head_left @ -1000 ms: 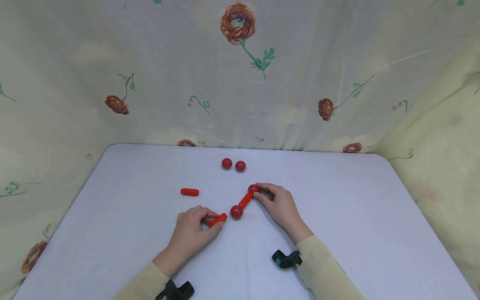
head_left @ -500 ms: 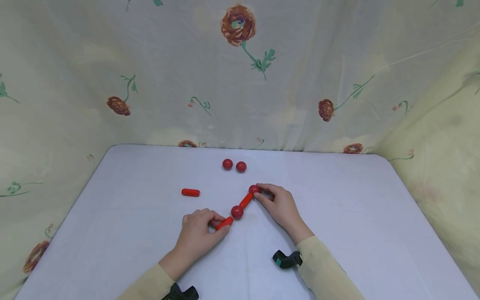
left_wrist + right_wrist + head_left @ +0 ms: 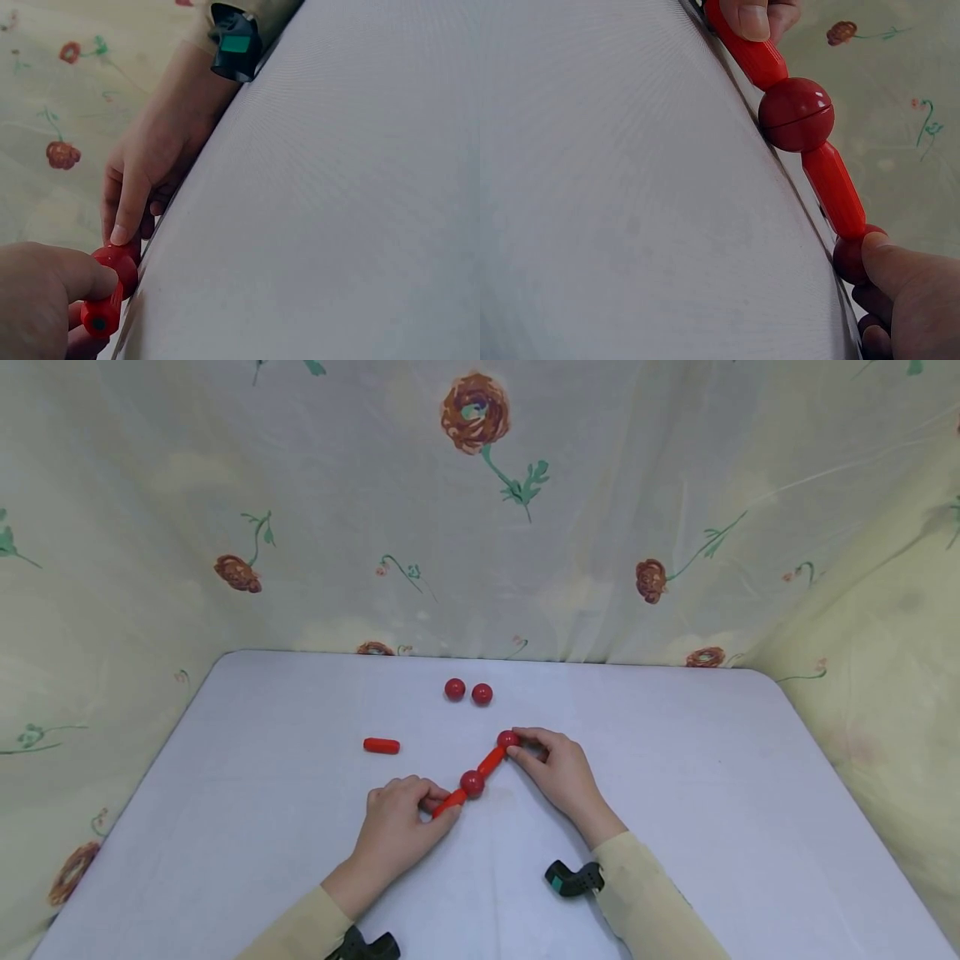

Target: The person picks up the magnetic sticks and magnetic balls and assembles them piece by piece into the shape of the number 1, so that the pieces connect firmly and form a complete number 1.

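My left hand (image 3: 405, 822) pinches a red faceted rod (image 3: 450, 802) between thumb and fingers. The rod's far end meets a dark red ball (image 3: 472, 783), as the right wrist view shows up close. From that ball a second red rod (image 3: 835, 190) runs on to another dark red ball (image 3: 850, 259), making one line of rods and balls. My right hand (image 3: 558, 768) grips that end ball with thumb and fingertips. In the left wrist view the near end of the held rod (image 3: 100, 322) shows a dark round spot.
Two loose red balls (image 3: 454, 689) sit side by side toward the back of the white table (image 3: 675, 760). A loose red rod (image 3: 382, 746) lies left of the joined pieces. Flowered cloth (image 3: 337, 527) hangs behind and at both sides.
My left hand has moved right with its rod, from a gap away to meeting the nearer ball. My right hand has stayed on the end ball.
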{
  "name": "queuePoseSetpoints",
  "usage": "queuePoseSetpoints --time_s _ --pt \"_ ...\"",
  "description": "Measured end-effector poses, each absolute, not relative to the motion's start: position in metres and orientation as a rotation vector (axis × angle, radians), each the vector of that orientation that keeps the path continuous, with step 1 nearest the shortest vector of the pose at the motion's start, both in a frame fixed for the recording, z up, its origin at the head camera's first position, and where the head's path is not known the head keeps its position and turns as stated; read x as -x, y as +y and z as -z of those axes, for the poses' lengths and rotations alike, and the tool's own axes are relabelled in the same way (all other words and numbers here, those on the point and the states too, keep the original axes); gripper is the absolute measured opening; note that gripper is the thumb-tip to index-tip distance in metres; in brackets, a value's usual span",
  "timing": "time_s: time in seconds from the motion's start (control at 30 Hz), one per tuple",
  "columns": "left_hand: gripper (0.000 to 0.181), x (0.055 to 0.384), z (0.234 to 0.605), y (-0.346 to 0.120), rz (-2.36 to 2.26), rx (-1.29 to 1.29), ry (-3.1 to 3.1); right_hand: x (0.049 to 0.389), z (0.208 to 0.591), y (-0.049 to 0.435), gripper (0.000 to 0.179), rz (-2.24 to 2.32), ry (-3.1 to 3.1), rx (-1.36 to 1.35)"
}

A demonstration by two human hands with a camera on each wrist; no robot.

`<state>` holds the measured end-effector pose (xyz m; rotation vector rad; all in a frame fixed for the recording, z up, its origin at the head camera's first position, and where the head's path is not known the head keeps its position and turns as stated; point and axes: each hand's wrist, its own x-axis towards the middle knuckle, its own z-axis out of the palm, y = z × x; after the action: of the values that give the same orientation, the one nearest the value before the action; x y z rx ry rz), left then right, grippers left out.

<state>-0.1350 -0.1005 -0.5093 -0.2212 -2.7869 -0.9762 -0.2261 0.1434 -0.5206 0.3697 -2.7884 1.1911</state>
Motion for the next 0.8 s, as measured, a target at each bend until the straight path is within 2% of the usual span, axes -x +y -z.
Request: queuePoseSetpoints --time_s 0.8 --pt "0.022 0.1368 0.5102 -0.1011 0.956 0.206 -2.779 0.2215 0.5185 0.1439 0.044 -1.202 -2.745 -0.356"
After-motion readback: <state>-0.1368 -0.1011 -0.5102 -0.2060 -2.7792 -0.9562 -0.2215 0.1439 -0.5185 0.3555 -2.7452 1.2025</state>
